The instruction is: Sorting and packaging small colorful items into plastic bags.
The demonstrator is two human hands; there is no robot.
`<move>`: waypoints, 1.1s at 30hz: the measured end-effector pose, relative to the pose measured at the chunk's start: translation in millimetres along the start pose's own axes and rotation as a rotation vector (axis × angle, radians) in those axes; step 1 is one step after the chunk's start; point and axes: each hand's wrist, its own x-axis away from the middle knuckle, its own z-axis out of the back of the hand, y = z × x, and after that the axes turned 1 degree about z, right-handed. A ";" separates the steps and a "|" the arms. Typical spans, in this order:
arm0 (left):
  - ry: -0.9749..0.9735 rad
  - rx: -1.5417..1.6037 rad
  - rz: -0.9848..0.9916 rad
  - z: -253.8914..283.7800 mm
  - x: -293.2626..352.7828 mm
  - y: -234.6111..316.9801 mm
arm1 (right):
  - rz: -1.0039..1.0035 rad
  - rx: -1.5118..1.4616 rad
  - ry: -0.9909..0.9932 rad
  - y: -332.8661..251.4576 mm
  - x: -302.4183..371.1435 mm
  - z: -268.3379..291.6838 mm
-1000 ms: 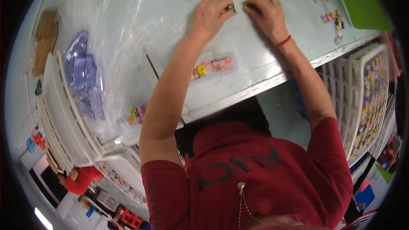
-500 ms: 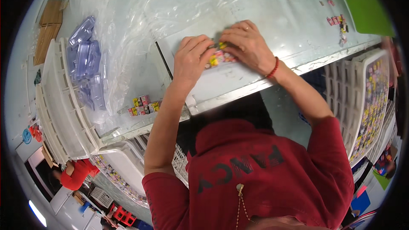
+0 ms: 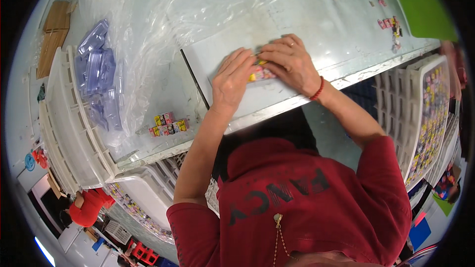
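A dark red short-sleeved shirt (image 3: 341, 217), with a few small pieces of jewellery.
Large, dark block letters (image 3: 279, 195) spread across the front of the shirt, their edges worn, and faint dark marks show on the left sleeve (image 3: 193, 225). At the near side hangs a thin gold-coloured bead chain (image 3: 283, 240) with a small, round, pale pendant (image 3: 277, 217). The right hand (image 3: 293, 64) has a slim ring (image 3: 292, 44) and, at its wrist, a red bracelet (image 3: 319, 89). Beyond the shirt's far edge, shadowed black cloth (image 3: 272, 129) is probably trousers.
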 end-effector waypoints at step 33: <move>-0.296 -0.134 -0.034 16.2 14.0 20.4 | 0.070 0.299 -0.006 -21.1 14.4 -4.7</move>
